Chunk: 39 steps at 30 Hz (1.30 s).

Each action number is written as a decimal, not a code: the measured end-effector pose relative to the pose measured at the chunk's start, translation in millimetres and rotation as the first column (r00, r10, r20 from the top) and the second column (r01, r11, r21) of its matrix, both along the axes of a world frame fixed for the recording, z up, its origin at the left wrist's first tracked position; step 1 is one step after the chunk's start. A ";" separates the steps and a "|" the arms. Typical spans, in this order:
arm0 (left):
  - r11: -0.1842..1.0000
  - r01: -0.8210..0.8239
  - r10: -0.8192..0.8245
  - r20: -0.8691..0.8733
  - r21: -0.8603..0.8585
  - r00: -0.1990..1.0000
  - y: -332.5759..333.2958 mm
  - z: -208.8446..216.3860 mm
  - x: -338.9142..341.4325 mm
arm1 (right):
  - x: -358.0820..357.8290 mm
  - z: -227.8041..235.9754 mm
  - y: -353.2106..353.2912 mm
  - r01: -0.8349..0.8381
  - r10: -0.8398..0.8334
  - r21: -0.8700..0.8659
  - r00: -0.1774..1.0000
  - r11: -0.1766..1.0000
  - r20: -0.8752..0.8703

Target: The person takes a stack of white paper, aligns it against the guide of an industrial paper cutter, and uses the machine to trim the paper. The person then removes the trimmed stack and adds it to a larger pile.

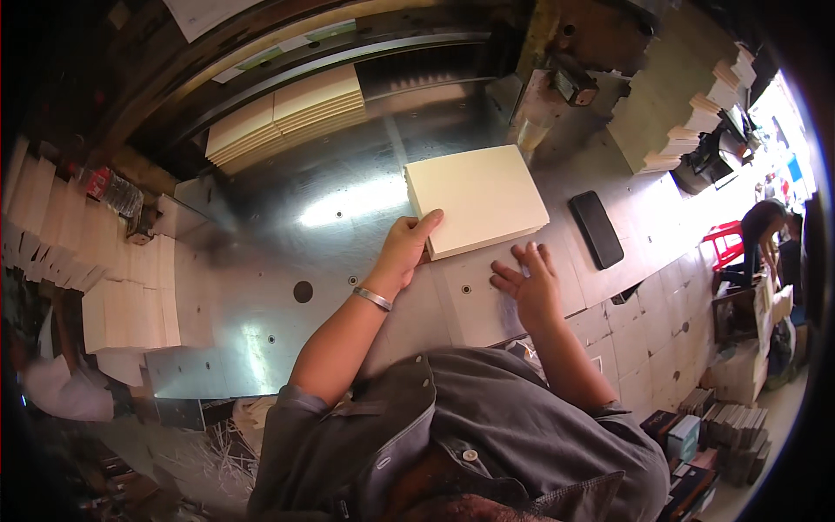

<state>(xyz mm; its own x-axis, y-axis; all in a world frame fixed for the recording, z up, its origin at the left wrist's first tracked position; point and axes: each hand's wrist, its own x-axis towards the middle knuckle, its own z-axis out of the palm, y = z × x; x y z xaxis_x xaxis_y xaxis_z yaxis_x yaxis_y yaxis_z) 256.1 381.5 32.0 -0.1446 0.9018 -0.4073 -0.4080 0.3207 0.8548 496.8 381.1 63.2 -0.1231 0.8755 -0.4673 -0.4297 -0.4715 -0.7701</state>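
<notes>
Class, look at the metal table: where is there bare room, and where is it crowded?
Bare: the table between left hand and left stacks; also between paper and back stacks. Crowded: the left edge, and back right around cup and right stacks.

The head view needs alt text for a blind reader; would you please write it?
A left hand grips a thick, cream, rectangular paper stack at a shiny metal table. The open right hand is near it; a black rectangular phone lies farther right.
</notes>
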 end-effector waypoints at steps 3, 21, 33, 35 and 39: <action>1.000 -0.004 0.004 0.007 0.014 1.000 3.0 -3.1 0.6 | -25.3 11.3 -3.0 0.018 -0.017 -0.020 0.997 1.000 0.073; 0.998 -0.039 0.020 0.346 0.049 0.938 -9.0 15.0 -27.3 | -71.7 7.7 42.2 0.103 -0.100 0.004 0.951 0.995 0.293; 0.820 -0.255 0.530 -0.513 0.512 0.676 -0.4 5.3 -87.9 | -172.3 -13.5 161.3 0.166 -0.205 0.155 0.933 0.974 0.296; 0.822 -0.204 0.520 -0.553 0.532 0.651 1.6 7.6 -82.8 | -186.6 -29.3 200.5 0.192 -0.270 0.246 0.901 0.950 0.339; 0.888 -0.044 0.444 -0.831 0.457 0.336 3.0 -2.5 -80.2 | -234.9 -20.0 238.6 0.207 -0.287 0.247 0.889 0.947 0.357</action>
